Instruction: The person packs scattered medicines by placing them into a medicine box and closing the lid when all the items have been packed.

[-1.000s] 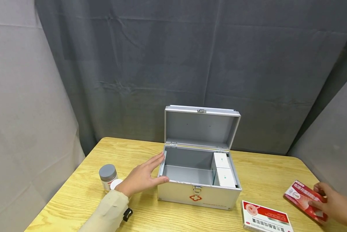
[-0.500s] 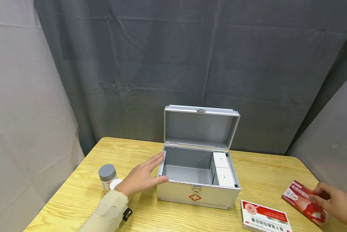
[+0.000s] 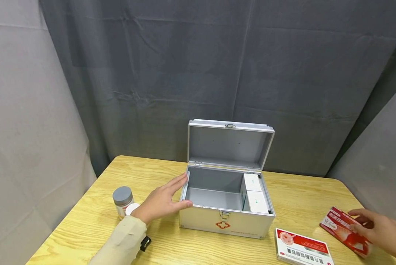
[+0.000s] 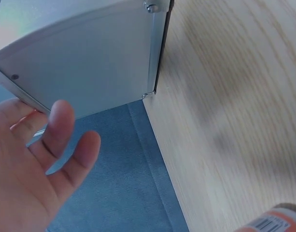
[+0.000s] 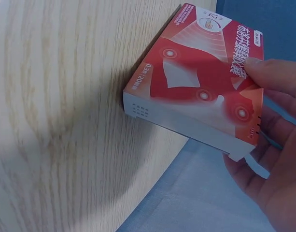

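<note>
My right hand (image 3: 383,232) pinches a flat red medicine box (image 3: 345,230) by its right side at the table's right. In the right wrist view the thumb lies on the printed face of the red medicine box (image 5: 196,92), and the other fingers curl at its edge and underside. Its near-hand side looks tilted up from the wood. My left hand (image 3: 161,201) rests with extended fingers against the left rim of a silver first-aid case (image 3: 201,221), whose lid stands up. Two white boxes (image 3: 258,202) fill the right end inside the case.
A white-and-red medicine box (image 3: 303,248) lies flat in front of the case, left of the red one. A grey-capped bottle (image 3: 122,198) and a white cap (image 3: 132,208) stand beside my left wrist. Behind the table hangs a dark grey curtain (image 3: 158,92).
The red medicine box has shifted slightly left, and my right hand has changed its hold from across the top to the right side. The left hand keeps its place on the case.
</note>
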Demonstrator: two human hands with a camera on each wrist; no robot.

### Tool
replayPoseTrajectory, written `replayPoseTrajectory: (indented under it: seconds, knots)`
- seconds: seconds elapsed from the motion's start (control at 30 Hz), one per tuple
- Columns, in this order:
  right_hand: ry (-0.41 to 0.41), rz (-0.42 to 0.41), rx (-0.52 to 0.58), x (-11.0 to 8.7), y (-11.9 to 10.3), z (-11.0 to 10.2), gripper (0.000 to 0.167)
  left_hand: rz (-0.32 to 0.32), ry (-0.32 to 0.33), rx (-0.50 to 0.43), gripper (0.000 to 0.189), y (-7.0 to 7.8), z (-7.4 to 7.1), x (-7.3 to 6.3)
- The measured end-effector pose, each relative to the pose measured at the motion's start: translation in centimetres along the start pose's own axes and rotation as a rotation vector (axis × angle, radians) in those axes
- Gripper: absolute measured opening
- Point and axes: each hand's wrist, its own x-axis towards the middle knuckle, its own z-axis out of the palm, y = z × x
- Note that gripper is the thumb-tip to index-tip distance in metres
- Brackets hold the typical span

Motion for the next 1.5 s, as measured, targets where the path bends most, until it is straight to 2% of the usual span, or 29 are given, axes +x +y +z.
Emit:
replayPoseTrajectory:
  seconds: [0.47, 1.0, 1.5]
  knots:
    - [-0.030, -0.010, -0.010, 0.2, 0.3, 0.1, 0.046, -0.003, -0.006, 0.002, 0.086, 0.1, -0.1, 0.1]
    - [0.009, -0.064, -0.037, -0.3, -0.6, -0.5, 0.035, -0.012, -0.016, -0.002, 0.087, 0.0, -0.1, 0.0]
    - [0.030, -0.075, -0.029, 0.2, -1.5, -1.2, 0.041, -0.016, -0.021, -0.006, 0.087, 0.2, -0.2, 0.0]
